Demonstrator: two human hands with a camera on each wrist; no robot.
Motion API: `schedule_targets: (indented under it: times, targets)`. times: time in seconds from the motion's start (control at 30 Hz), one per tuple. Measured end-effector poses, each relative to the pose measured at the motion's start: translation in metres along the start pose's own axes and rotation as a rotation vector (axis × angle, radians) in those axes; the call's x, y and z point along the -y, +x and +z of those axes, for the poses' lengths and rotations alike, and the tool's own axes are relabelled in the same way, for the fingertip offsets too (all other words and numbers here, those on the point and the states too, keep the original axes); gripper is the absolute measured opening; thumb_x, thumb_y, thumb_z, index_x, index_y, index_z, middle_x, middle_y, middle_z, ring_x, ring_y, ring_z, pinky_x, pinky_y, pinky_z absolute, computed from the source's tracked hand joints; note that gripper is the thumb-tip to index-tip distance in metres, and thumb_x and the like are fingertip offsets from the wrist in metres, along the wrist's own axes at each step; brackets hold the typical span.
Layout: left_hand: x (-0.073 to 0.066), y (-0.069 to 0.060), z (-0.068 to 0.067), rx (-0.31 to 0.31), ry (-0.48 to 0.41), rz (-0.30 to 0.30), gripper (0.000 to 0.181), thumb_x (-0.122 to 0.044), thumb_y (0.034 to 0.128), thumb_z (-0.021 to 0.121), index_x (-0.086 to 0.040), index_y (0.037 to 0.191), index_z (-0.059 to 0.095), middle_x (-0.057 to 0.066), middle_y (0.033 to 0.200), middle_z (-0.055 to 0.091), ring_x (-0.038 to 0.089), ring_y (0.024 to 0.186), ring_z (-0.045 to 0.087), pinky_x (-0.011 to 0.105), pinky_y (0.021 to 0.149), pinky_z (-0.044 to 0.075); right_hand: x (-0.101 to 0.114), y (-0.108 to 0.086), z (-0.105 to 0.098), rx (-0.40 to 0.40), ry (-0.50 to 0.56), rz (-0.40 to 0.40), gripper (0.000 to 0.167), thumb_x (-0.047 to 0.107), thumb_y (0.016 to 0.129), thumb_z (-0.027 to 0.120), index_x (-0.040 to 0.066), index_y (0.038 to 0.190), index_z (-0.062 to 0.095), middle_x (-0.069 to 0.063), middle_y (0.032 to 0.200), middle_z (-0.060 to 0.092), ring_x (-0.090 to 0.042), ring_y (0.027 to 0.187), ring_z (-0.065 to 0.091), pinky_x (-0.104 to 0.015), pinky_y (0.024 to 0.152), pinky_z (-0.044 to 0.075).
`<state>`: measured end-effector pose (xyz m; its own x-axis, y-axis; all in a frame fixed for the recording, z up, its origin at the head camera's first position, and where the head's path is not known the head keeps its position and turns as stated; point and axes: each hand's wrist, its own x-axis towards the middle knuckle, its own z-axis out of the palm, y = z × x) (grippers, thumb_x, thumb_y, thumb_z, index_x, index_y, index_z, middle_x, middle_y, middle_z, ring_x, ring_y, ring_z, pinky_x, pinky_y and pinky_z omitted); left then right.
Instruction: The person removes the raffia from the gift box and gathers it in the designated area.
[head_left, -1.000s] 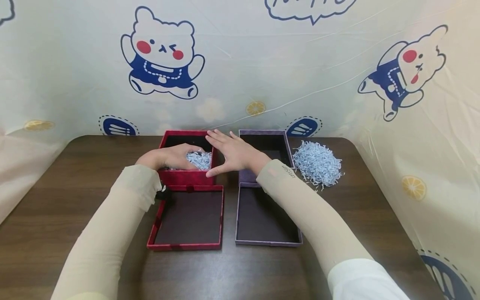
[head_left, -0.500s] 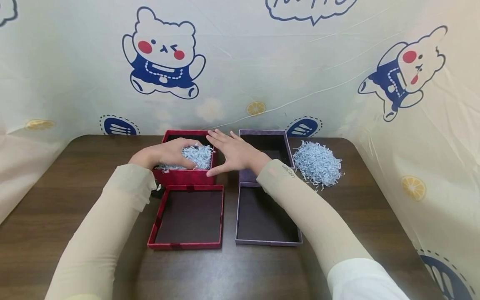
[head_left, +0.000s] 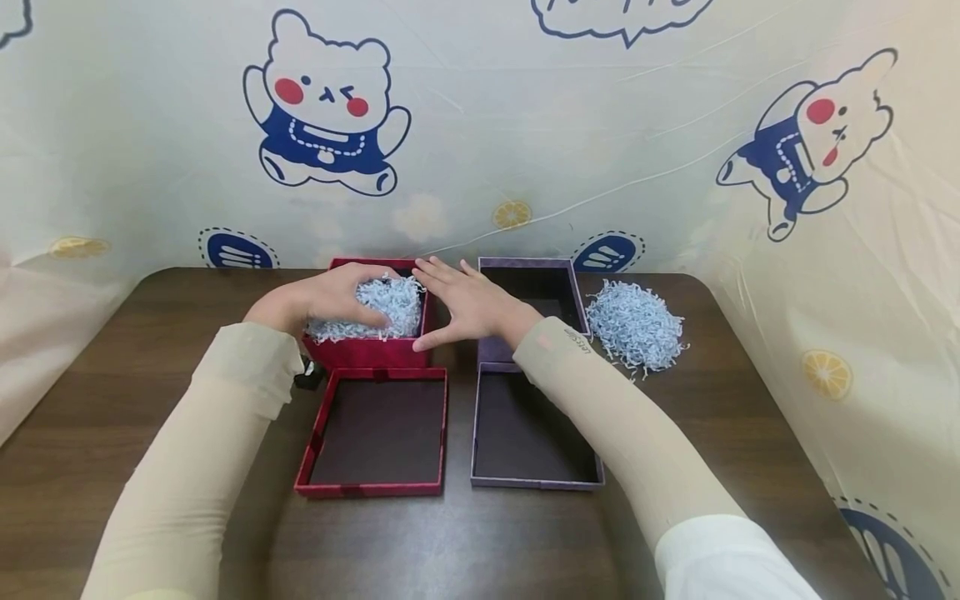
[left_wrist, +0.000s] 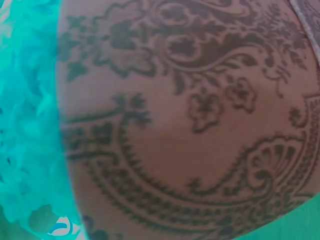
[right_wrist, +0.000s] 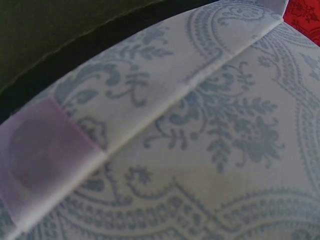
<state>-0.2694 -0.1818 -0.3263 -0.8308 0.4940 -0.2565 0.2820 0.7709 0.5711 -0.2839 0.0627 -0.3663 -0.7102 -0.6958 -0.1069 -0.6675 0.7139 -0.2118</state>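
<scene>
My left hand (head_left: 330, 296) is at the red box (head_left: 367, 353), its fingers and thumb curled round a bundle of light blue shredded paper (head_left: 396, 302). The bundle stands up to the box's rim, and some of my fingers are hidden behind it. On the red box's right edge rests my right hand (head_left: 472, 304), fingers straight and spread. Beside it is the open purple box (head_left: 536, 287), dark inside. In the left wrist view the shredded paper (left_wrist: 27, 100) borders a patterned box wall (left_wrist: 160, 150). The right wrist view shows the purple box's patterned wall (right_wrist: 200, 135) close up.
In front of the boxes lie a red lid (head_left: 378, 433) and a purple lid (head_left: 528, 442), both inside up. A loose pile of blue shredded paper (head_left: 636, 327) is on the table (head_left: 450, 542) to the right. A printed cloth (head_left: 480, 125) hangs behind.
My left hand has moved up and to the left with the shredded paper, and more of the paper shows above the red box. My right hand has stayed in place.
</scene>
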Motion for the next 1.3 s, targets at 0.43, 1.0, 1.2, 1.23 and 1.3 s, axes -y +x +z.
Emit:
schedule_targets:
  times: [0.43, 1.0, 1.2, 1.23, 1.3]
  targets:
    - [-0.004, -0.004, -0.008, -0.033, 0.043, 0.07, 0.072, -0.028, 0.0818, 0.079, -0.015, 0.145, 0.048, 0.015, 0.146, 0.05, 0.036, 0.13, 0.046, 0.067, 0.106, 0.04, 0.001, 0.0, 0.0, -0.004, -0.012, -0.002, 0.115, 0.086, 0.075, 0.05, 0.023, 0.161, 0.006, 0.007, 0.169, -0.002, -0.014, 0.156, -0.006, -0.051, 0.126, -0.001]
    - [-0.017, -0.009, -0.027, -0.056, 0.026, 0.124, 0.068, -0.021, 0.0841, 0.077, -0.011, 0.144, 0.049, 0.018, 0.148, 0.048, 0.038, 0.133, 0.044, 0.069, 0.108, 0.036, -0.001, 0.001, -0.001, -0.021, -0.029, -0.018, 0.114, 0.085, 0.076, 0.05, 0.022, 0.161, 0.006, 0.001, 0.169, 0.003, -0.016, 0.157, -0.003, -0.052, 0.126, 0.001]
    - [-0.02, -0.013, -0.034, -0.069, 0.041, 0.11, 0.071, -0.023, 0.0838, 0.077, -0.011, 0.146, 0.046, 0.018, 0.151, 0.044, 0.039, 0.136, 0.04, 0.071, 0.108, 0.033, 0.0, 0.001, -0.001, -0.021, -0.009, -0.016, 0.115, 0.085, 0.076, 0.05, 0.022, 0.161, 0.007, 0.003, 0.169, 0.002, -0.016, 0.157, -0.003, -0.052, 0.126, 0.001]
    - [-0.02, -0.014, -0.035, -0.073, 0.042, 0.112, 0.07, -0.023, 0.0837, 0.077, -0.011, 0.146, 0.047, 0.018, 0.15, 0.045, 0.039, 0.135, 0.04, 0.071, 0.108, 0.033, 0.0, 0.0, -0.001, -0.023, -0.007, -0.017, 0.115, 0.085, 0.076, 0.05, 0.022, 0.161, 0.008, 0.003, 0.169, 0.002, -0.017, 0.157, -0.003, -0.053, 0.126, 0.001]
    - [-0.02, -0.016, -0.038, -0.08, 0.043, 0.114, 0.069, -0.022, 0.0834, 0.077, -0.012, 0.145, 0.048, 0.018, 0.149, 0.046, 0.038, 0.133, 0.042, 0.07, 0.107, 0.036, 0.0, 0.0, -0.001, -0.021, -0.002, -0.016, 0.115, 0.085, 0.075, 0.051, 0.022, 0.161, 0.008, 0.003, 0.169, 0.002, -0.017, 0.157, -0.002, -0.053, 0.126, 0.001]
